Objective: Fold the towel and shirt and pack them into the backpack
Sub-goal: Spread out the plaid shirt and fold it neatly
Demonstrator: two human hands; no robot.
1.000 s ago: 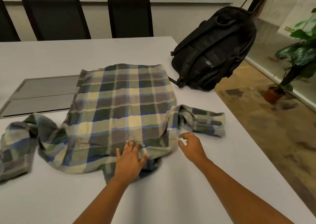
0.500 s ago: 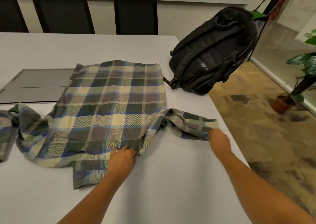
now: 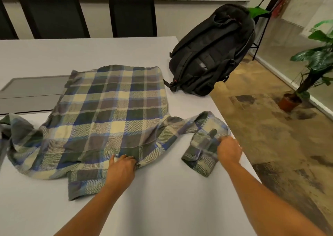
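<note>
Both hands grip the plaid shirt (image 3: 111, 109) spread on the table (image 3: 180, 196) — left hand (image 3: 122, 167) still bunching its near edge, right hand (image 3: 228, 151) now pinching the sleeve (image 3: 203, 125), its cuff (image 3: 196, 160) swung nearer; the backpack (image 3: 210, 55) stands beyond

We saw the shirt (image 3: 111, 109) as soft woven cloth, a matt plaid with a visible diagonal rib. The table (image 3: 162, 199) had a smooth, matt, pale top, with a duller grey panel (image 3: 32, 89) set in it. The backpack (image 3: 207, 55) looked like matt black synthetic fabric. The floor (image 3: 261, 127) showed a mottled, worn-looking finish.
</note>
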